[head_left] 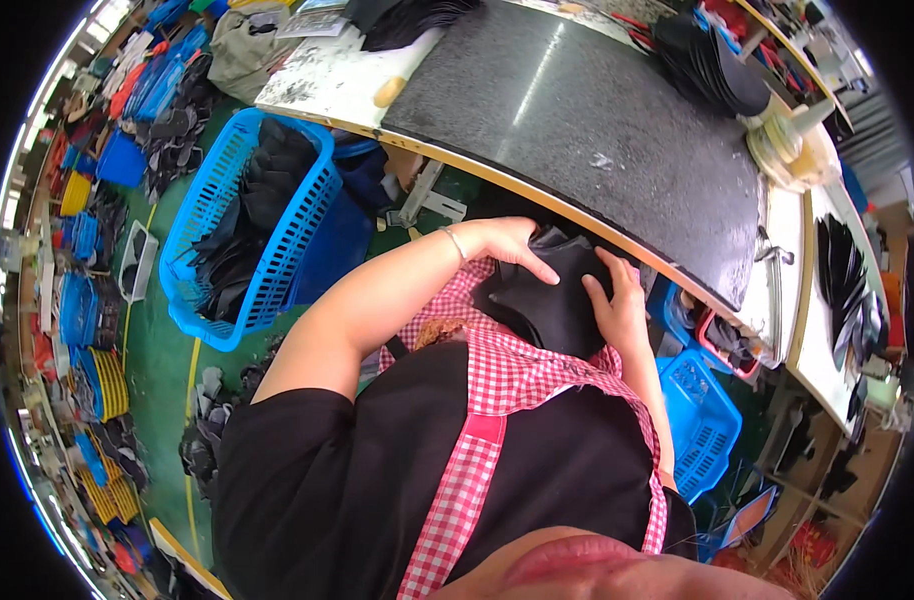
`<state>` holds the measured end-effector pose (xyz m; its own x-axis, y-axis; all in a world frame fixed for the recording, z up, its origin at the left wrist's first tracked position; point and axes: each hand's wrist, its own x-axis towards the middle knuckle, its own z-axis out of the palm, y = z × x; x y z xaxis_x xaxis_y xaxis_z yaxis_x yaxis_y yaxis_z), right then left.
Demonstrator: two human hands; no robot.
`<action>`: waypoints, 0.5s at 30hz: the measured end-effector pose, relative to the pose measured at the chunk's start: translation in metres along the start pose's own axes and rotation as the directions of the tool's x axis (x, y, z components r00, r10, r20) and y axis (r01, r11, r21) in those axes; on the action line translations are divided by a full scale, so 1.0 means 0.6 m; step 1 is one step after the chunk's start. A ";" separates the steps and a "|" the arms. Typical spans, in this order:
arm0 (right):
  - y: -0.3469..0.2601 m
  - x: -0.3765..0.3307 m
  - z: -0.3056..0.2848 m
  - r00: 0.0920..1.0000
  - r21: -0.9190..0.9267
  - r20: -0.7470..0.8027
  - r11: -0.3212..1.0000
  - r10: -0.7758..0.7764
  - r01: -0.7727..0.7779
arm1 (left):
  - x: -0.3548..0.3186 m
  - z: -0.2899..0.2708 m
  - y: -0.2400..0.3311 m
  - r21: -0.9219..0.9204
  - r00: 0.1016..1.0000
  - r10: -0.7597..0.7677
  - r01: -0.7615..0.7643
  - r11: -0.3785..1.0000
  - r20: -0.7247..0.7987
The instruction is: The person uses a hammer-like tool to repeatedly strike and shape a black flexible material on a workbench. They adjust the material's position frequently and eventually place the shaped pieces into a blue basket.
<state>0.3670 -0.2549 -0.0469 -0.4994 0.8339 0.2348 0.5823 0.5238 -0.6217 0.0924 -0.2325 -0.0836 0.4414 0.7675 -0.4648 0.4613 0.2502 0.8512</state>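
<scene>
A stack of black, leather-like cut pieces [552,300] with curved edges lies in my lap, on a red-and-white checked apron, just under the table's front edge. My left hand [517,248] grips its upper left part, the thumb lying across the top piece and the other fingers mostly out of sight. At the right side of the stack, my right hand [617,298] holds the edge with bent fingers and thumb. The lower pieces of the stack are hidden.
The worktable's dark mat [567,110] spans the front. More black pieces [712,65] and a pale round container [787,155] stand at its far right. A large blue basket [322,180] with black pieces is at left; a smaller blue basket [702,425] is at right.
</scene>
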 end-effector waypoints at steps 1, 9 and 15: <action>-0.005 0.005 0.004 0.999 0.008 0.031 1.000 -0.011 0.011 | 0.013 0.007 -0.031 -0.228 0.992 -0.030 0.057 0.972 0.120; -0.036 0.043 -0.011 0.960 0.634 0.275 0.741 0.052 -0.222 | -0.186 -0.013 0.013 -0.174 0.805 0.417 -0.524 0.834 -0.423; -0.120 0.238 0.001 0.923 0.898 0.368 0.301 -0.112 -0.321 | -0.289 -0.274 0.044 -0.234 0.462 0.242 -0.754 0.613 -0.853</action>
<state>0.2534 -0.1734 0.0311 -0.7622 0.6473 0.0114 -0.2403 -0.2665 -0.9334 -0.0986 -0.2618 0.0598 -0.3415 0.9186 0.1989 -0.2303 -0.2869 0.9299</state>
